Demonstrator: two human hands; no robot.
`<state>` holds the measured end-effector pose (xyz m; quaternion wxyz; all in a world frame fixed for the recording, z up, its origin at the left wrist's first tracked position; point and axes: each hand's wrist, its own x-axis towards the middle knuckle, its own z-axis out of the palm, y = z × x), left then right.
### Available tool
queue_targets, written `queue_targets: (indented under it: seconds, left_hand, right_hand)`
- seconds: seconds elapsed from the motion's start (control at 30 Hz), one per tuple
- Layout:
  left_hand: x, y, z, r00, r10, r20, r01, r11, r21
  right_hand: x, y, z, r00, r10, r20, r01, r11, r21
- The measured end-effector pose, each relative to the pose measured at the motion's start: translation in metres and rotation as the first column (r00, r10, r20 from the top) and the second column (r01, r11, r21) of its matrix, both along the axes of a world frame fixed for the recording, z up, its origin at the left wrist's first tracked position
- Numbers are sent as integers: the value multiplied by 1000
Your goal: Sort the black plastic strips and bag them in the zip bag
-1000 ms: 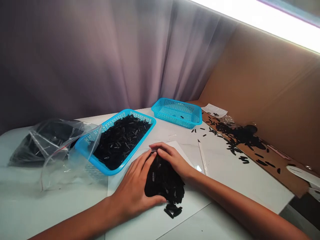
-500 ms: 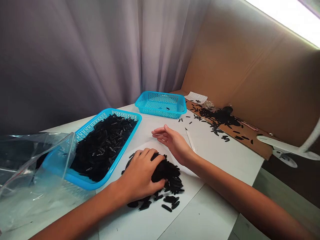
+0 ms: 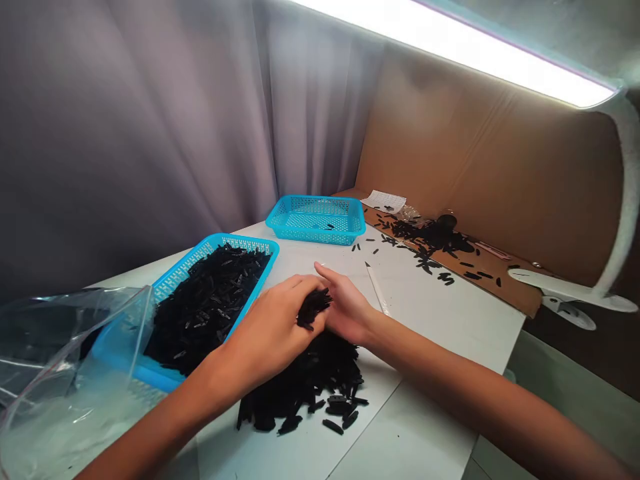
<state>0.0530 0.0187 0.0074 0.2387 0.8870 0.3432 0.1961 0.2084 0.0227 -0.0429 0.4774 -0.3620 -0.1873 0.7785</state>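
L hand [image 3: 273, 317] has its grip closed round a handful of black pcs [image 3: 313, 308], up over the pile [image 3: 317, 373]; R hand [image 3: 350, 312] cups alongside, fingers hidden, can't tell if it's gripping. One handful's off the tabletop [image 3: 425, 287], I'd say, lots left at 6 o'clock; heaped basket [image 3: 274, 252] at 9, far basket [image 3: 315, 235] at 12 shows a stray pc. Handful's long axes run approx 8-to-2, tips toward R palm.

a grey curtain [image 3: 150, 133] and a brown panel [image 3: 500, 173] rise behind a lit lamp [image 3: 475, 50] and white pencil [image 3: 377, 289].

Free tabletop [image 3: 445, 310] rightward (pencil [image 3: 377, 289] aside), heaped basket [image 3: 177, 275] leftward
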Motion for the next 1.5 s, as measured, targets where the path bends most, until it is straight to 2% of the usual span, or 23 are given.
queue_targets:
  seconds: [0.1,0.2,0.47,0.57,0.73,0.87,1.03,1.23,1.5]
  left_hand:
    - [8,5,2,999,32,-8,-32,999,3]
    - [11,7,-1,999,49,-7,-49,999,4]
    - [2,5,-7,1000,18,21,-19,1000,24]
    - [-1,9,-9,995,-15,101,9,998,57]
    - [-9,18,-17,978,7,210,-22,998,66]
    - [-14,21,-18,971,34,235,-51,996,67]
    - [-17,23,-13,993,59,103,-76,981,179]
    - [-19,25,-11,987,90,132,-116,971,208]
    - [-21,26,-11,990,34,138,-73,955,288]
  right_hand:
    - [-9,-3,-2,986,-22,-165,1,992,-122]
    - [-15,-6,-1,976,-52,-210,20,988,-153]
    - [-12,-10,2,973,-80,-218,28,972,-232]
    - [-12,-12,4,968,-129,-216,79,971,-227]
    - [-7,-13,8,967,-146,-207,102,973,-209]
    - [-4,-13,9,979,-104,-177,73,982,-173]
    - [-4,-13,8,992,-42,-123,30,994,-104]
    - [-2,-15,5,1000,11,25,-13,998,69]
    - [3,-16,11,979,22,200,-72,967,246]
